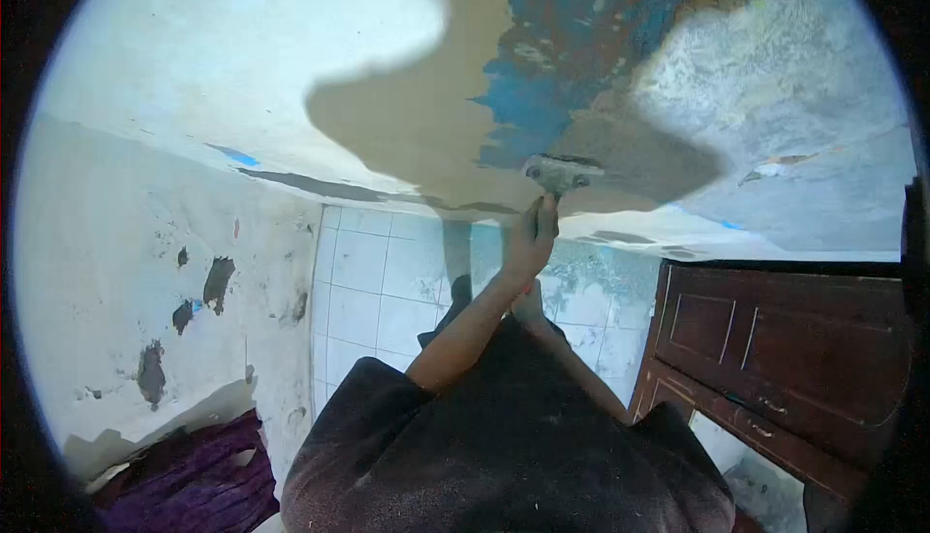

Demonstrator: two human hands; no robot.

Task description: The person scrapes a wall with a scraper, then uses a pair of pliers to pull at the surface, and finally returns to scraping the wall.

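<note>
My left hand is closed around the handle of a wide-bladed scraper. Its pale, smeared blade meets the wall at the lower end of an exposed blue patch. Brown and grey base shows within that patch, and smooth filler or paint surrounds it. Below and behind my left wrist is my right hand, partly covered by the left forearm. Its fingers are too hidden to make out whether it holds anything.
White floor tiles with smudges lie below my arms. To the right stands a dark brown wooden cabinet with metal handles. The left wall has chipped grey spots. Purple cloth lies at lower left. My shadow falls across the worked wall.
</note>
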